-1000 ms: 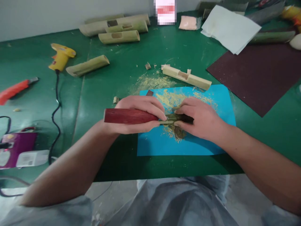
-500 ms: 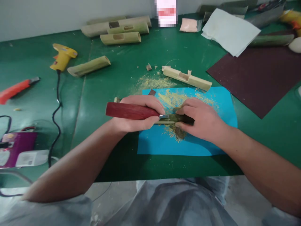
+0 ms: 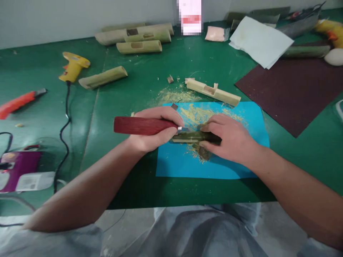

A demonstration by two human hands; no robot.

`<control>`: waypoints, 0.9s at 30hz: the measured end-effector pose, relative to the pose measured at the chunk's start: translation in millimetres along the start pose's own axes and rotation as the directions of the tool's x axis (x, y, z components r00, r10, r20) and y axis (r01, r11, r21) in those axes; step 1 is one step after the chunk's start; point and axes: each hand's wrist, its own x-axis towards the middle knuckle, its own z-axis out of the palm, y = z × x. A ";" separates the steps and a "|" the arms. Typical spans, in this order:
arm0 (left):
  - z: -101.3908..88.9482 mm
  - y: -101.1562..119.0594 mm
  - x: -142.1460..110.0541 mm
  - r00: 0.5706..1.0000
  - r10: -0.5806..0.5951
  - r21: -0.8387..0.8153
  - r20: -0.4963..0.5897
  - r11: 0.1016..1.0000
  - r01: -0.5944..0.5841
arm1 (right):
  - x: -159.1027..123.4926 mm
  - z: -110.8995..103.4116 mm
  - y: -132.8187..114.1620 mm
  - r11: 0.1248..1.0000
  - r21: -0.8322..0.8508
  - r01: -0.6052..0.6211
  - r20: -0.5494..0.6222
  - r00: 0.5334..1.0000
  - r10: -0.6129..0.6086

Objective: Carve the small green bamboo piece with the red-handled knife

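Observation:
My left hand (image 3: 152,132) is closed round a carving knife (image 3: 144,126) with a dark red wooden handle. Its short metal blade points right, just above the near end of a green bamboo piece (image 3: 191,136). Whether the blade touches the bamboo I cannot tell. My right hand (image 3: 227,137) grips the bamboo's right end between thumb and fingers. Pale shavings (image 3: 195,114) and a small dark scrap (image 3: 205,152) lie around it on a blue sheet (image 3: 177,166).
A cut bamboo tube (image 3: 214,92) lies behind the sheet, and several more bamboo tubes (image 3: 147,47) are at the back. At the left are a yellow glue gun (image 3: 72,67), an orange utility knife (image 3: 20,102) and a purple box (image 3: 25,167). A brown sheet (image 3: 292,92) lies right.
My left hand has drawn the knife slightly left and up, lifting the blade off the bamboo's top, and more of the bamboo shows. My right hand keeps its hold.

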 end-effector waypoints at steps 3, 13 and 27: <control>12.1 2.5 -2.0 0.973 -0.112 -0.023 -0.200 0.994 0.110 | -2.1 -2.9 -0.8 1.000 0.024 0.006 -0.118 0.993 -0.003; 37.5 20.0 17.4 0.967 -0.032 0.199 -0.251 0.976 0.084 | 3.7 -42.4 -35.4 0.988 0.151 0.032 -0.337 0.941 0.021; 26.5 37.7 17.4 0.992 0.125 0.769 -0.002 0.634 -0.079 | 18.5 -12.5 -58.0 0.913 0.395 0.104 -0.545 0.826 0.142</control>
